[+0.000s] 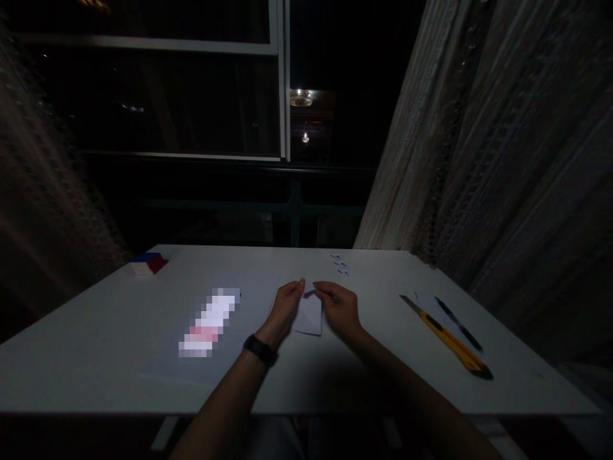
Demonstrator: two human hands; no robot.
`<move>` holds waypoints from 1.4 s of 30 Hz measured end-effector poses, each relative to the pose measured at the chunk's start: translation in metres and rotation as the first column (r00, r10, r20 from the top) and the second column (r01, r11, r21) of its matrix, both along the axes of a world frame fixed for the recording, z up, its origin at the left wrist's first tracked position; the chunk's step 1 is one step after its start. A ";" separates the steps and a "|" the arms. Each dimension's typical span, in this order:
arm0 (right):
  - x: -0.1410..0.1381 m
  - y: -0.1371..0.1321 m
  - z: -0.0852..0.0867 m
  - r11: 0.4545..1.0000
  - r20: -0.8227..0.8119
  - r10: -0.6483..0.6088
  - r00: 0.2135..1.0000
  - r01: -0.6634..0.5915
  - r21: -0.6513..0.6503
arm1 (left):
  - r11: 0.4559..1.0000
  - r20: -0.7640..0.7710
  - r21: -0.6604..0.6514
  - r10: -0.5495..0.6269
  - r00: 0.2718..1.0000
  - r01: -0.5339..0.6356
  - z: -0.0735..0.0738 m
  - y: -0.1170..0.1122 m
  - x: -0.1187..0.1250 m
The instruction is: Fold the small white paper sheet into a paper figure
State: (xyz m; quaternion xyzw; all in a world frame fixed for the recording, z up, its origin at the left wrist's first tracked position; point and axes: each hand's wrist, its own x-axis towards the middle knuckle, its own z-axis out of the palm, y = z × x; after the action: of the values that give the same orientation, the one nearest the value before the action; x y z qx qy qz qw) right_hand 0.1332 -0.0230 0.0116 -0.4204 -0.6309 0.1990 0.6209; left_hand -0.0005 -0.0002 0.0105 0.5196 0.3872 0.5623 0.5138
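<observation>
A small piece of white paper (pixel 310 314) lies on the white table (pixel 96 332) between my two hands. My left hand (pixel 286 304), with a dark watch on its wrist, pinches the paper's top edge from the left. My right hand (pixel 339 305) pinches the same top edge from the right. Both hands have their fingers closed on the paper, close together near the middle of the table.
A larger sheet of paper (pixel 249 294) lies left of my hands. A yellow utility knife (pixel 450 338) and a dark pen (pixel 458 324) lie at the right. Small paper scraps (pixel 341 264) sit further back. A coloured cube (pixel 148 262) rests at the far left. Curtains hang on both sides.
</observation>
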 end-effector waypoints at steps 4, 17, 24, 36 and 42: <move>0.001 -0.005 0.005 0.996 0.008 0.090 0.996 -0.090 0.024 | 1.000 0.006 0.008 0.001 1.000 -0.001 0.001 0.001 0.000; 0.006 0.004 0.011 0.872 -0.561 0.163 0.811 -0.385 -0.302 | 0.993 -0.150 0.103 -0.041 0.988 0.057 0.012 -0.006 0.002; 0.010 0.009 0.005 0.808 -0.550 0.233 0.802 -0.474 -0.349 | 0.991 -0.192 0.111 -0.047 0.980 0.069 0.012 -0.007 0.001; 0.011 0.010 0.004 0.795 -0.533 0.264 0.804 -0.494 -0.351 | 0.989 -0.227 0.130 -0.044 0.973 0.075 0.011 -0.004 0.001; 0.011 0.008 0.006 0.800 -0.516 0.293 0.805 -0.502 -0.329 | 0.993 -0.173 0.096 -0.046 0.984 0.064 0.016 -0.009 0.002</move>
State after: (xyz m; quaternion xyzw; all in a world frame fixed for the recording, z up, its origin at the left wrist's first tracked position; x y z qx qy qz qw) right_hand 0.1438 -0.0147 0.0176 -0.3500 -0.4857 0.5581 0.5746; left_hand 0.0013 -0.0093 0.0262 0.6016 0.3863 0.5202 0.4672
